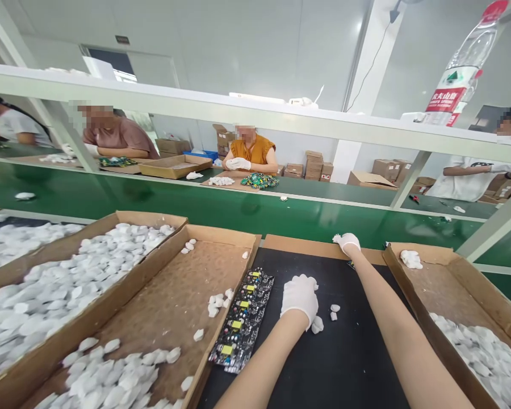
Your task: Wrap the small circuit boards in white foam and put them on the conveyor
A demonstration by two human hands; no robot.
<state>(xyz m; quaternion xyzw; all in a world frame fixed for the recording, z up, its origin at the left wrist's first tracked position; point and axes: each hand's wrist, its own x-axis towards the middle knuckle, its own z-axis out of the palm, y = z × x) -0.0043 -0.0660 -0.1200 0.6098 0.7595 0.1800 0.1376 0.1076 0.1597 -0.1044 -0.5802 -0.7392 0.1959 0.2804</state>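
Note:
My left hand [300,298], in a white glove, rests fingers curled on the black mat [344,352], with small white plastic pieces [323,318] lying just right of it. A stack of black circuit boards [242,321] with yellow parts leans on the mat's left edge, close to that hand. My right hand [346,242], also gloved, reaches far forward to the mat's back edge and is closed there over something dark I cannot make out.
Cardboard trays [170,307] of white plastic pieces lie at left; another tray [451,295] at right. A green conveyor belt [238,210] runs across ahead. Other people work on its far side. A water bottle [460,74] stands on the overhead shelf.

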